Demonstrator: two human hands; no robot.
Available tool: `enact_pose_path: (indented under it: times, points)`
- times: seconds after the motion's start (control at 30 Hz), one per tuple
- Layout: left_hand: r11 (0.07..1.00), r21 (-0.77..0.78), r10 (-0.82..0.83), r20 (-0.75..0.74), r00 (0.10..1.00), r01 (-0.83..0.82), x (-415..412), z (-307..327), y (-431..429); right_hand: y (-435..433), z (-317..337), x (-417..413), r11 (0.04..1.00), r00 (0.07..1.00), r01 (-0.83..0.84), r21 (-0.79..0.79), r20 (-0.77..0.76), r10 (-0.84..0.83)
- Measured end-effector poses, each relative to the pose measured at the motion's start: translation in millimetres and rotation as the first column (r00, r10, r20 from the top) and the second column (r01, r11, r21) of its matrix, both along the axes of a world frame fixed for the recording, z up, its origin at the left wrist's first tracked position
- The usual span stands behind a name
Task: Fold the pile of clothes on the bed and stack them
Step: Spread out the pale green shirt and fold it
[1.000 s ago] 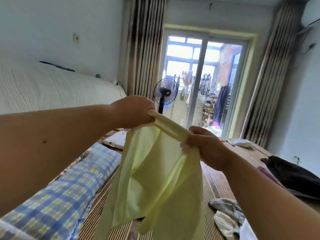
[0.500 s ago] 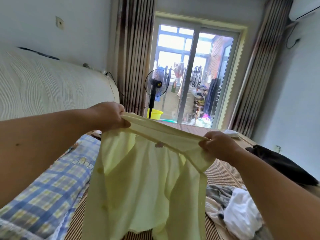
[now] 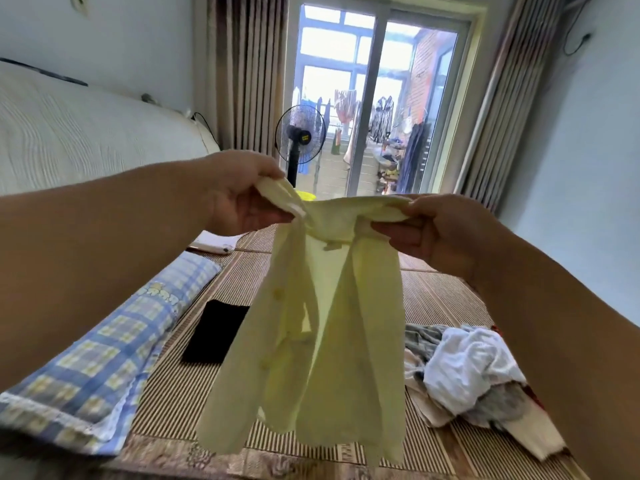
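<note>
Pale yellow shirt [image 3: 311, 327] held up in the air above the bed mat [image 3: 214, 393], open front facing the camera, hem hanging free. Left hand [image 3: 239, 195] pinches one end of the collar, fingers curled round the cloth; right hand [image 3: 440, 230] grips the other end the same way. Pile of unfolded clothes [image 3: 464, 372] lies on the mat at right — below the right forearm. Folded black garment [image 3: 216, 332] lies flat beside the plaid pillow [image 3: 104, 348].

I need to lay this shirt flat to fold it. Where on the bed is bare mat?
Bare mat shows beyond the clothes pile, toward the window, and in front of the black rectangle, beside the plaid bedding. The right side is crowded by the pile; what lies behind the hanging yellow shirt is hidden.
</note>
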State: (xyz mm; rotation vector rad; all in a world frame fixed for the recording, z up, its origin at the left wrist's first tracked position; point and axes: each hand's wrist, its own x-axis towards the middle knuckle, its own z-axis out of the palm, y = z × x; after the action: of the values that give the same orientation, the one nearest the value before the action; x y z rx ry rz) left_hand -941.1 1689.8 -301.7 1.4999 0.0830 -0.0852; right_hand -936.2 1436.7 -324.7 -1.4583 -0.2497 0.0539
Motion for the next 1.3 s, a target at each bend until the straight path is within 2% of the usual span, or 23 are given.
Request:
enact_pose_path:
  times: [0.2,0.33,0.4,0.43,0.5,0.57,0.63,0.67,0.7,0.77,0.83,0.87,0.9,0.97,1.0,1.03,1.07,1.1,1.13,1.2,1.3]
  points:
    - [0.970,0.229,-0.077,-0.010,0.997,0.077,36.7,-16.9,-30.2,5.8,-20.6,24.8,0.979,0.999,0.033,-0.200,0.030,-0.028]
    - [0.923,0.374,-0.064,-0.077,0.995,0.088,84.6,-72.7,-39.8,9.8,-72.9,73.3,0.925,0.999,0.039,-0.377,0.010,-0.038]
    - [0.864,0.498,-0.053,-0.060,0.997,0.076,118.1,-113.0,-44.6,13.6,-109.8,107.8,0.898,0.999,0.043,-0.438,-0.002,-0.048]
    - [0.803,0.594,-0.054,-0.021,0.998,0.056,132.8,-133.9,-47.2,15.7,-129.3,123.5,0.884,0.999,0.041,-0.465,-0.009,-0.051]
    - [0.620,0.784,-0.098,0.060,0.993,0.014,161.5,-179.6,-51.3,22.8,-174.0,160.1,0.854,0.998,0.029,-0.519,-0.035,-0.054]
    - [0.392,0.917,-0.212,0.012,0.977,0.074,179.9,-228.3,-53.5,29.0,-222.7,188.8,0.790,0.997,0.031,-0.612,-0.035,-0.067]
    - [0.129,0.976,-0.342,-0.123,0.931,0.176,191.1,-279.7,-56.0,32.7,-270.6,202.2,0.605,0.998,0.020,-0.796,-0.019,-0.058]
    - [0.043,0.977,-0.380,-0.180,0.907,0.211,194.4,-304.0,-56.8,33.4,-293.7,205.7,0.503,0.999,0.000,-0.864,-0.024,-0.042]
    - [0.011,0.966,-0.379,-0.235,0.895,0.258,197.8,-326.2,-55.7,33.9,-316.6,208.5,0.470,0.998,-0.034,-0.882,-0.056,-0.033]
    - [0.046,0.944,-0.312,-0.298,0.902,0.328,199.8,-360.5,-48.7,34.7,-351.4,211.4,0.413,0.994,-0.089,-0.907,-0.108,-0.022]
    - [0.034,0.954,-0.292,-0.274,0.916,0.296,199.8,-386.3,-40.8,36.0,-375.5,217.0,0.200,0.998,-0.051,-0.979,-0.044,0.040]
    - [0.008,0.966,-0.294,-0.245,0.924,0.259,198.3,-394.6,-37.9,36.3,-383.5,220.3,0.136,0.998,-0.021,-0.990,-0.013,0.061]
    - [-0.005,0.973,-0.290,-0.224,0.930,0.232,196.3,-398.9,-36.7,37.0,-386.7,222.9,0.119,0.998,-0.010,-0.993,-0.003,0.062]
    - [-0.015,0.967,-0.279,-0.248,0.928,0.254,196.2,-397.5,-37.2,36.7,-384.1,226.6,0.145,0.997,-0.049,-0.988,-0.039,0.066]
    - [0.000,0.956,-0.278,-0.281,0.919,0.293,196.5,-391.8,-38.6,36.2,-377.7,226.2,0.196,0.995,-0.083,-0.977,-0.070,0.072]
    - [0.032,0.943,-0.284,-0.309,0.908,0.331,196.4,-384.5,-40.5,33.8,-368.7,223.2,0.320,0.994,-0.105,-0.942,-0.091,0.059]
    - [0.078,0.930,-0.292,-0.324,0.900,0.360,194.5,-375.8,-42.0,31.0,-359.2,218.4,0.486,0.995,-0.095,-0.869,-0.094,0.026]
    - [0.134,0.919,-0.296,-0.321,0.900,0.372,191.0,-367.0,-42.4,26.9,-350.8,212.5,0.619,0.997,-0.035,-0.785,-0.071,-0.034]
    - [0.189,0.913,-0.294,-0.299,0.908,0.362,183.7,-359.4,-42.0,21.2,-343.1,202.3,0.650,0.995,0.048,-0.758,-0.020,-0.097]
    - [0.247,0.908,-0.263,-0.274,0.925,0.340,163.3,-349.2,-34.7,7.6,-332.4,177.5,0.544,0.981,0.109,-0.832,0.000,-0.196]
    - [0.216,0.897,-0.150,-0.361,0.920,0.387,125.5,-347.3,-13.2,-10.0,-328.1,134.6,0.389,0.933,-0.021,-0.921,-0.158,-0.323]
